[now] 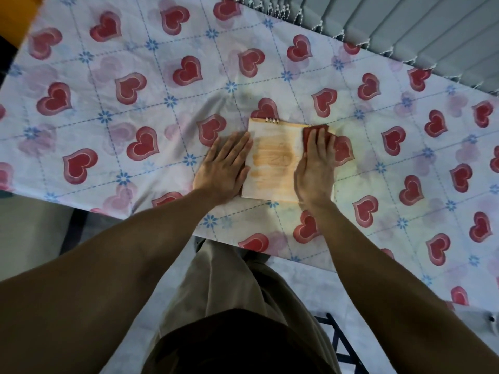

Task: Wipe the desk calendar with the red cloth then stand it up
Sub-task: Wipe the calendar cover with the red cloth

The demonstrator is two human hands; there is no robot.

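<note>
The desk calendar (274,160) lies flat on the heart-patterned tablecloth, its spiral binding at the far edge. My left hand (224,168) rests flat beside the calendar's left edge, fingers together and touching that edge. My right hand (316,168) presses flat on the calendar's right side, over the red cloth (310,132). Only the far end of the cloth shows past my fingertips, near the calendar's far right corner.
The tablecloth (135,90) with red hearts and blue flowers covers the whole table. Grey vertical blinds (405,28) hang along the far right edge. The table's near edge runs just in front of my body, with a dark frame (340,344) on the floor below.
</note>
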